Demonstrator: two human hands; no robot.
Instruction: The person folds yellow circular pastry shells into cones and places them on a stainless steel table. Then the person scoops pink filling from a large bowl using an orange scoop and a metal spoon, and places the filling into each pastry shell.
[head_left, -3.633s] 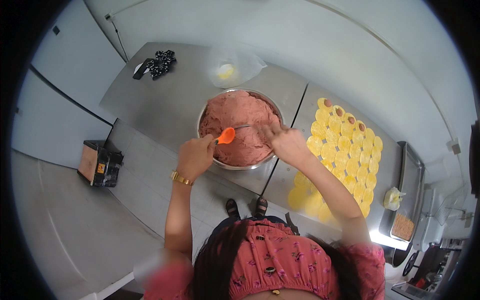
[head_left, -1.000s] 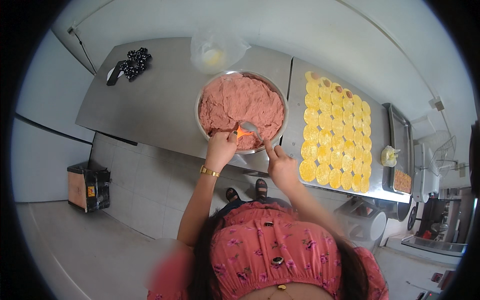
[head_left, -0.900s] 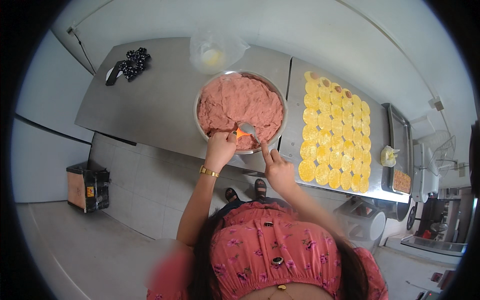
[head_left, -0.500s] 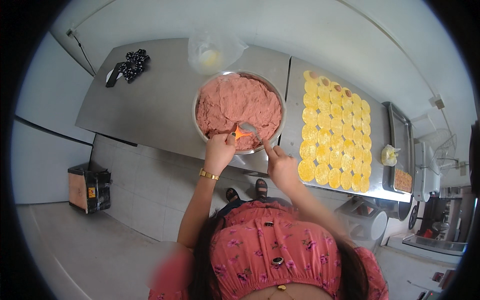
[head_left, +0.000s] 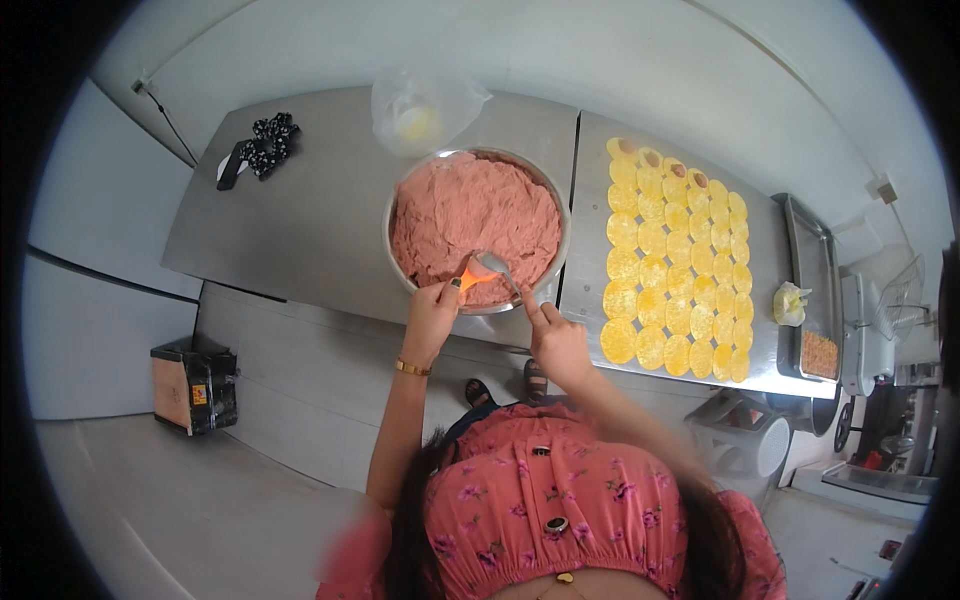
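A large steel bowl (head_left: 566,215) heaped with pink ground meat (head_left: 480,210) stands on the metal table in front of me. My left hand (head_left: 433,318) is closed on an orange scoop (head_left: 478,277) over the bowl's near side. In my right hand (head_left: 556,342) is a metal spoon (head_left: 497,265), its bowl against the scoop's open end. Pink meat shows in the scoop. To the right, several rows of round yellow wrappers (head_left: 652,272) lie on the table; a few at the far end carry small lumps of meat (head_left: 678,170).
Behind the bowl sits a clear plastic bag (head_left: 425,110). A black patterned scrunchie (head_left: 270,145) and a dark phone-like object (head_left: 233,165) lie at far left. Metal trays (head_left: 810,250) and a small tied bag (head_left: 790,303) are at right. A grey stool (head_left: 745,432) and a box (head_left: 195,390) stand below.
My left hand has shifted slightly left and down with the scoop, which is now tilted toward the spoon. The spoon has moved down a little to meet it.
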